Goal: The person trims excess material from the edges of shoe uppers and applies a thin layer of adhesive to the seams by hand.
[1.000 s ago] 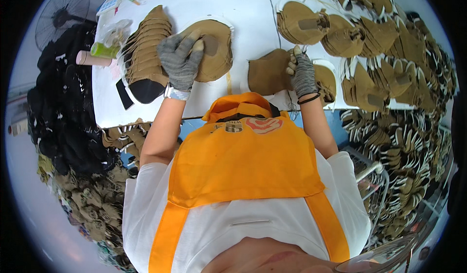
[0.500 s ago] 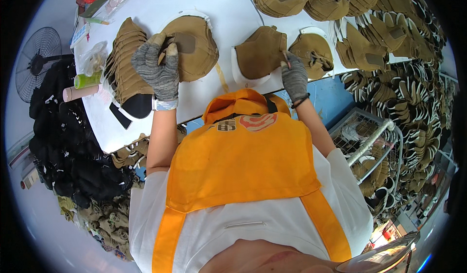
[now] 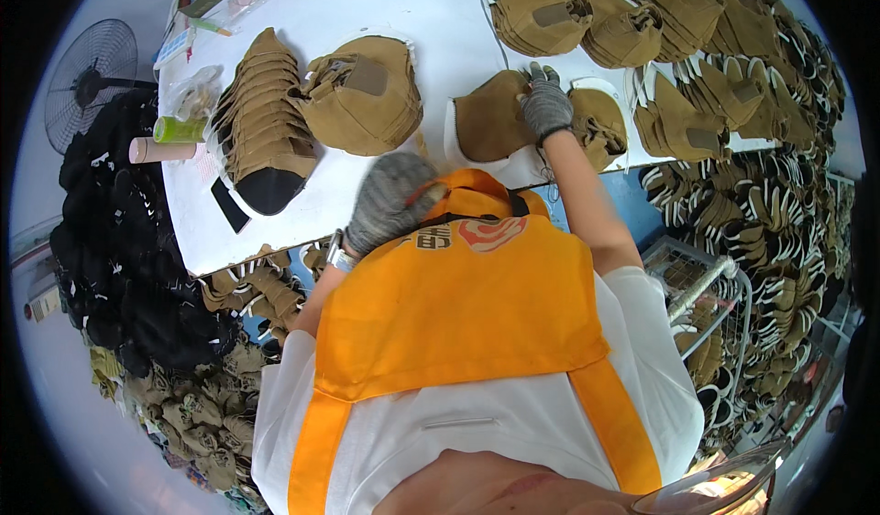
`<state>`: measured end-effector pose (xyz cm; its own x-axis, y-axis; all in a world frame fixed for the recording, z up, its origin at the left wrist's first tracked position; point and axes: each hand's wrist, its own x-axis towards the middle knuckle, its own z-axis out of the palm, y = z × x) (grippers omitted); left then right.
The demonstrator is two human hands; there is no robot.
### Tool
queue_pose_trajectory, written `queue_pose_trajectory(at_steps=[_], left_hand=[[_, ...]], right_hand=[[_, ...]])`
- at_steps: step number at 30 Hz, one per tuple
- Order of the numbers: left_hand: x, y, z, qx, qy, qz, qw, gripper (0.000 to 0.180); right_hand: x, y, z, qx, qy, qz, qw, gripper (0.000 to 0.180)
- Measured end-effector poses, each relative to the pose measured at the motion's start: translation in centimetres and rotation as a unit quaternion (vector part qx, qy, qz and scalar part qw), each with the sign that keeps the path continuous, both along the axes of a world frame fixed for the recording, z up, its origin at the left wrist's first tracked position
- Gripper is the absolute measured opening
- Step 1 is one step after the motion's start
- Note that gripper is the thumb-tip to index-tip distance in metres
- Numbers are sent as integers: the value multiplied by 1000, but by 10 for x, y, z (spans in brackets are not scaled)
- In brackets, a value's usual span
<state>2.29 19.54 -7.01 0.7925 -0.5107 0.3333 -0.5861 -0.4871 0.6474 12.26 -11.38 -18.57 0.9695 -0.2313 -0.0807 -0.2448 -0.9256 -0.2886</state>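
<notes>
A white tabletop [image 3: 431, 6] fills the upper middle of the frame, its near edge running from lower left up toward the right. At its left end lie a green tube [image 3: 179, 129] and a pale pink tube [image 3: 160, 150], next to a clear plastic bag [image 3: 197, 98]. Just right of them a fanned row of tan shoe uppers [image 3: 261, 116] ends in a black piece [image 3: 269, 189], with a flat black strip [image 3: 226, 206] beside it near the edge. A heap of tan uppers [image 3: 362, 93] sits at centre left – a single tan upper on a white backing [image 3: 490, 125] lies right of centre. More tan stacks [image 3: 541, 15] crowd the upper right – another [image 3: 600, 125] is near the edge.
</notes>
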Motion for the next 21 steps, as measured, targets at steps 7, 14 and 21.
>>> queue_pose_trajectory(at_steps=[7,14,21], left_hand=[[-4,-1,-22,26,280,1,960,31],[-8,-18,-44,-58,467,9,882,29],[24,-85,-24,-428,452,-61,780,59]], right_hand=[[30,-24,17,29,174,26,984,52],[-26,-47,113,379,-90,-26,921,29],[-50,-17,135,803,-116,-192,552,24]])
